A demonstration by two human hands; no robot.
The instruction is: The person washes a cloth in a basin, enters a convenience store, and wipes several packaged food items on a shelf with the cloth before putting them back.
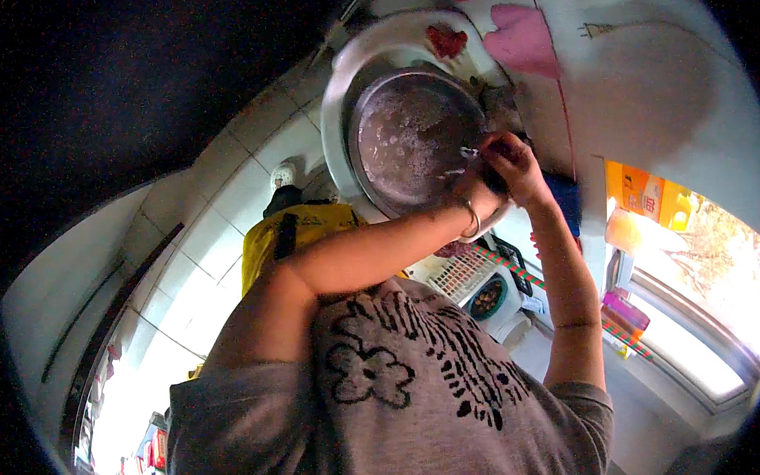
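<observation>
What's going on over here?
A person's left hand and right hand are close together over the right side of a round metal basin, which holds bubbly-looking water and sits in a white washbasin. A bracelet circles the left wrist. Whether either hand grips anything is unclear from this view.

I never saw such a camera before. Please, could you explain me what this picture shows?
There is no machine: a person works with two bare hands. A wide fisheye camera on the head looks down, so edges look bent. The left hand and right hand are close together at the right side of a metal basin. It contains liquid with pale bubbles, and a larger pale basin surrounds it. A small shiny thing shows near the fingertips; I cannot tell what is held.
</observation>
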